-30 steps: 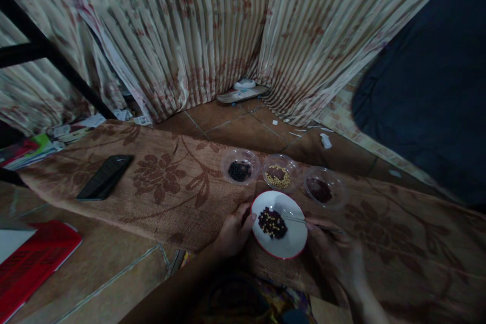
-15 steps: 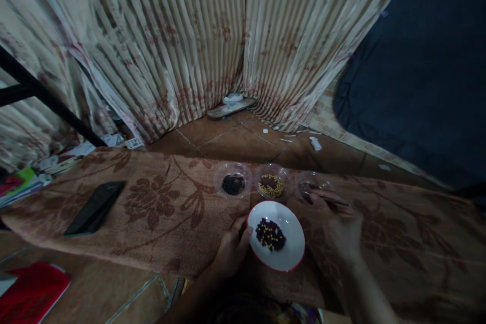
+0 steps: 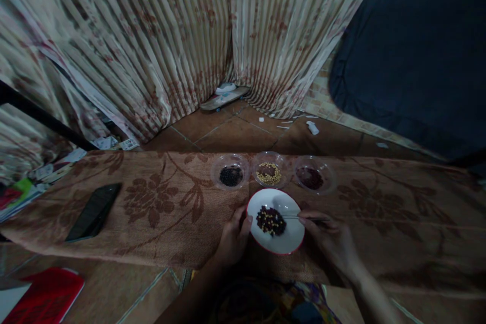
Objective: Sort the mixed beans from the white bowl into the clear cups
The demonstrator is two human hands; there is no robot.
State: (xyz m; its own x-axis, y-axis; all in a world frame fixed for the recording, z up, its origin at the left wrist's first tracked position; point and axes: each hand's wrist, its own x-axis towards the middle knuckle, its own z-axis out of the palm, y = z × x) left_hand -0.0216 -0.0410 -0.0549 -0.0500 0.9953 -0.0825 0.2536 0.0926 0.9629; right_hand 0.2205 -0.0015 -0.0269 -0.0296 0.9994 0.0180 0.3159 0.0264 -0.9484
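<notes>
Your left hand (image 3: 233,237), fingers curled, grips the rim of the white bowl (image 3: 291,238) between your hands. Your right hand (image 3: 329,239), fingers nearly together, pinches a thin tool (image 3: 292,216), its tip at the mixed beans (image 3: 271,221). Three clear cups (image 3: 284,167) stand just beyond both hands.

The white bowl (image 3: 294,238) blocks the near middle of the desk (image 3: 170,238), flanked by the left hand (image 3: 233,238) and the right hand (image 3: 334,243). Beyond it, the left cup (image 3: 245,168) and middle cup (image 3: 283,162) nearly touch; a slim gap precedes the right cup (image 3: 329,179). Open cloth lies farther right, and leftward as far as the phone (image 3: 93,211).
</notes>
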